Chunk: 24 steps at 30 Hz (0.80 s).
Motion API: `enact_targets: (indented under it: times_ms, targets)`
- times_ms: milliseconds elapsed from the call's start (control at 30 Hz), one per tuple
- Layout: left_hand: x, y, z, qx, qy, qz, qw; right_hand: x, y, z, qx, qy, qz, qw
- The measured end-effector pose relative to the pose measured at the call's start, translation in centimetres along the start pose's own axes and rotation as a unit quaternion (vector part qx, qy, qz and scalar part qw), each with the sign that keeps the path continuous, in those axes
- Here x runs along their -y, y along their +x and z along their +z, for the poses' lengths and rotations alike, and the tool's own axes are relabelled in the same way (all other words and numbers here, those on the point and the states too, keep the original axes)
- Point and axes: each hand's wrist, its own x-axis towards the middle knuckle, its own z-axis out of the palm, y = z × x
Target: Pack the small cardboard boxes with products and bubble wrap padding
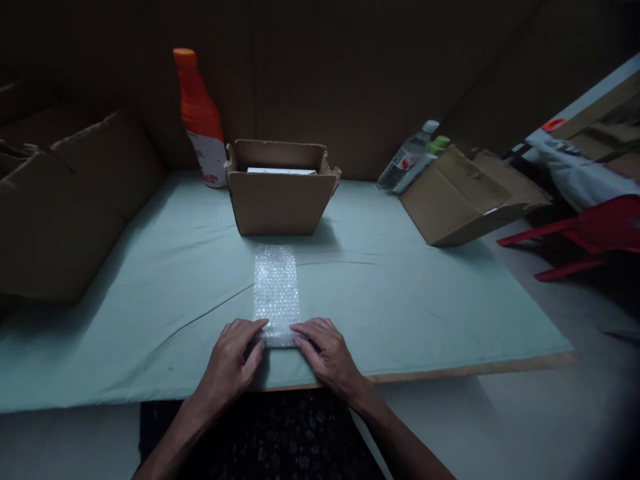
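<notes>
A strip of bubble wrap (276, 287) lies flat on the pale green cloth of the table (150, 280), running away from me. Its near end is bunched up between my hands. My left hand (234, 360) pinches that near end from the left with curled fingers. From the right, my right hand (325, 353) presses on the same end, fingertips on the wrap. An open cardboard box (280, 193) stands just beyond the far end of the strip, with something white inside it.
An orange bottle (200, 113) stands at the back left of the box. A clear bottle with a green cap (413, 160) lies at the back right beside a tilted cardboard box (465, 197). Cardboard pieces (65, 200) lean at the left. A red plastic chair (585, 233) is at the right.
</notes>
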Motion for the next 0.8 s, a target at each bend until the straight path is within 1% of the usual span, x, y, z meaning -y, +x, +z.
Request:
enact_targets:
  times_ms: [100,133,167,233,300,333,400,467,533,600,667,733,800]
  targets:
    - [1.0,0.9,1.4,-0.023,0.021,-0.041,0.999,0.3,-0.5,-0.6,-0.047,-0.060,-0.021,0.997]
    - [1.3,1.2,1.7,-0.029,0.033,-0.046,0.998,0.4,-0.7,-0.8,-0.052,-0.084,-0.034,0.994]
    - [1.4,1.3,2.0,-0.035,0.044,-0.047,0.997,0.4,-0.8,-0.8,-0.045,-0.106,-0.048,0.992]
    - [1.4,1.5,2.1,-0.055,0.060,-0.044,0.996,0.2,-0.8,-0.5,-0.006,-0.137,-0.068,0.988]
    - [1.1,1.4,1.9,-0.083,0.068,-0.031,0.994,-0.2,-0.5,0.1,0.026,-0.146,-0.070,0.986]
    - [1.0,1.3,1.8,-0.092,0.072,-0.018,0.993,-0.5,-0.3,0.5,0.030,-0.144,-0.066,0.987]
    - [0.7,0.8,1.5,-0.087,0.083,0.012,0.993,-0.9,0.4,1.0,0.020,-0.128,-0.058,0.990]
    - [0.5,0.2,1.3,-0.062,0.085,0.039,0.994,-1.0,0.8,1.2,0.012,-0.104,-0.055,0.993]
    - [0.4,-0.2,1.2,-0.049,0.064,0.046,0.996,-1.0,1.1,0.9,0.014,-0.068,-0.051,0.996]
    - [0.4,-0.3,1.3,-0.045,0.027,0.033,0.998,-0.9,1.0,0.3,0.024,-0.029,-0.040,0.998]
    - [0.4,0.0,1.5,-0.045,0.001,0.009,0.999,-0.7,0.7,-0.3,0.017,-0.018,-0.024,0.999]
    - [0.6,0.5,1.6,-0.049,0.002,-0.005,0.999,-0.6,0.4,-0.7,-0.013,-0.046,-0.014,0.999]
    - [0.8,1.0,1.9,-0.057,0.017,-0.008,0.998,-0.5,0.2,-0.8,-0.036,-0.090,-0.018,0.995]
